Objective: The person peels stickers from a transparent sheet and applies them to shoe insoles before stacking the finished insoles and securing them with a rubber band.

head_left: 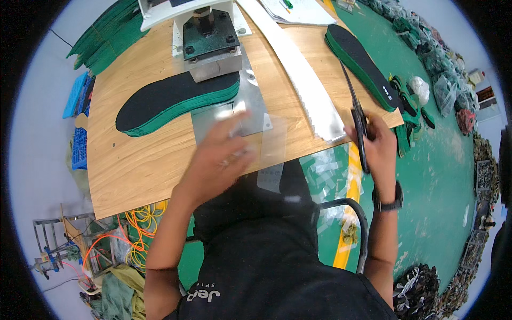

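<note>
My right hand [380, 144] grips a pair of black-handled scissors [362, 140], their blades pointing away beside an insole [360, 61] with a black top and green sides at the table's right. My left hand [217, 154], blurred by motion, hovers over the near table edge, fingers apart, and I see nothing held in it. Just right of it is a clear plastic film piece [273, 140] at the edge. Beyond it, another black-and-green insole [170, 104] lies with one end at the metal block [216, 65] of a press.
A long white strip [298, 66] crosses the wooden table [128, 170]. Papers [306, 12] lie at the back, green sheets [109, 37] at the far left. Film scraps [326, 176] litter the green floor near a chair's armrest [354, 205]. Yellow hoses [140, 229] coil at lower left.
</note>
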### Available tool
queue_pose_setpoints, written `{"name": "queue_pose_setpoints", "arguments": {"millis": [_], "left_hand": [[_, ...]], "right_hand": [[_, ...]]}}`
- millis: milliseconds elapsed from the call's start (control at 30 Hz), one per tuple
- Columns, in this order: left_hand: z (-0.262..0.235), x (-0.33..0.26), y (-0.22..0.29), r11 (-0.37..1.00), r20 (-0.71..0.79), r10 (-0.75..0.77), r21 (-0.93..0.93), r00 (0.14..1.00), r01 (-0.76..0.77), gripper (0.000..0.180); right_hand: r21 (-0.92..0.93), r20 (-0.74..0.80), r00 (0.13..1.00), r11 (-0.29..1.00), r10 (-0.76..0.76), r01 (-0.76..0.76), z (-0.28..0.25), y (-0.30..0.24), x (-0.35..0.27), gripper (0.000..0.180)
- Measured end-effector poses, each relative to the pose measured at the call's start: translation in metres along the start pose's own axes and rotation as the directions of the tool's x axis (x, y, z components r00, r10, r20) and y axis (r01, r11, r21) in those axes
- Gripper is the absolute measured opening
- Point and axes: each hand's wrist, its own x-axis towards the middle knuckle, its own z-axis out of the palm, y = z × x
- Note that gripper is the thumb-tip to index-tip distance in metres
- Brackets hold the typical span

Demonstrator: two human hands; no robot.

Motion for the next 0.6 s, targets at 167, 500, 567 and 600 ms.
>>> {"name": "queue_pose_setpoints", "arguments": {"millis": [167, 500, 567, 600], "left_hand": [[0.023, 0.000, 0.040, 0.941, 0.435, 0.330, -0.077, 0.838, -0.330, 0.014], [-0.001, -0.026, 0.040, 0.727, -0.235, 0.059, -0.656, 0.970, -0.203, 0.030], [0.004, -0.031, 0.031, 0.715, -0.320, -0.047, -0.672, 0.946, -0.192, 0.035], [0.002, -0.031, 0.026, 0.715, -0.309, -0.044, -0.674, 0.950, -0.186, 0.038]], "right_hand": [[-0.268, 0.011, 0.988, 0.951, -0.155, 0.152, 0.003, 0.012, 0.060, 0.046], [0.515, 0.368, 0.739, 0.785, -0.565, 0.343, 0.062, -0.084, -0.056, 0.044], [0.629, 0.425, 0.750, 0.761, -0.507, 0.158, 0.078, -0.093, -0.064, 0.028], [0.652, 0.428, 0.762, 0.750, -0.486, 0.111, 0.087, -0.093, -0.065, 0.025]]}}
